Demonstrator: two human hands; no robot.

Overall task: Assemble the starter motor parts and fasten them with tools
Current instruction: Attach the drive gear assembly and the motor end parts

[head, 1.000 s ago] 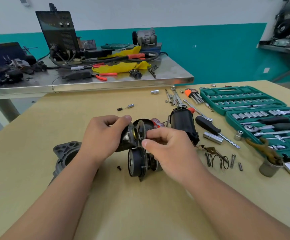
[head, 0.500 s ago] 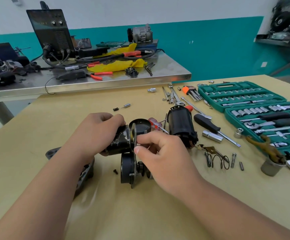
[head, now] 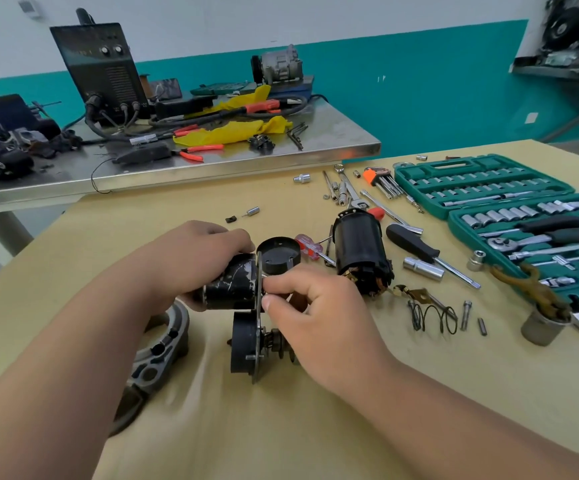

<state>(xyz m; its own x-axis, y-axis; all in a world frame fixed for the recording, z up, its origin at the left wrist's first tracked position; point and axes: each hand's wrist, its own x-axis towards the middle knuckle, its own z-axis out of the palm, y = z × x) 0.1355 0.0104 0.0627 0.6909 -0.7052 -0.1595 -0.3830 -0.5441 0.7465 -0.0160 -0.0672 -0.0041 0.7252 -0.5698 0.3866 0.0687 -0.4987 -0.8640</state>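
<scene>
Hands are being used on the starter assembly (head: 243,344): its scuffed cylinder (head: 232,287) is being gripped by the left hand (head: 191,265), its plate (head: 256,358) pinched by the right hand (head: 319,317).

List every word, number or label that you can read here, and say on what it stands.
Nothing is readable.
Black machine: faint marks beside its knobs, too blurred.
Socket case: any size marks are too small.
Black cylinder in the left hand: white scratches only, no letters.
Plate pinched by the right hand: no marks visible.
</scene>
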